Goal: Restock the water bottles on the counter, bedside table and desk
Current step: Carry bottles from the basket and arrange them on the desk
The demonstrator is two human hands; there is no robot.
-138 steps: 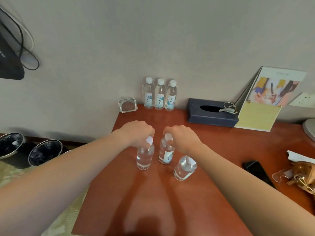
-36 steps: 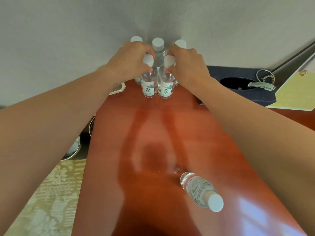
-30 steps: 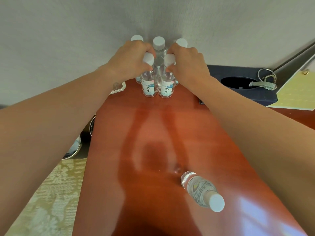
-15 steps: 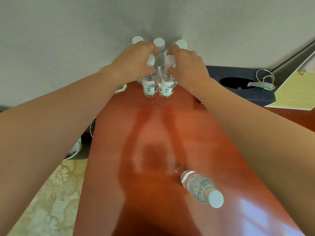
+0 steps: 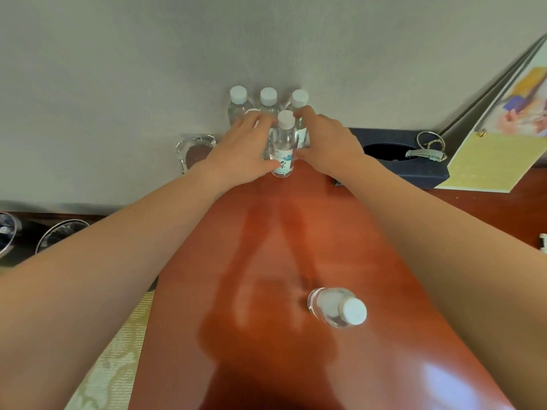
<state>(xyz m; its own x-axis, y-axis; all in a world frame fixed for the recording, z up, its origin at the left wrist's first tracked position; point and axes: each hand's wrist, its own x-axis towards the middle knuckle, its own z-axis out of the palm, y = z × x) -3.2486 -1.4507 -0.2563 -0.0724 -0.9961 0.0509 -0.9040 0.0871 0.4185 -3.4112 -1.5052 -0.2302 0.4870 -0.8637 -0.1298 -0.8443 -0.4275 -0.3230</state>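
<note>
Water bottles [image 5: 282, 146]: the two new ones stand at upper centre of the frame, just before the three-bottle row [image 5: 268, 97] at the wall. The left hand [image 5: 242, 149] and right hand [image 5: 328, 140], pinching the caps half a second ago, have slid down to flank the bodies, fingers fairly straight, pressing rather than gripping. Judged placed, long axes vertical, caps up; a sixth bottle [image 5: 337, 307] stands upright well apart, lower right of centre on the worktop [image 5: 266, 247], apparently awaiting placement.
</note>
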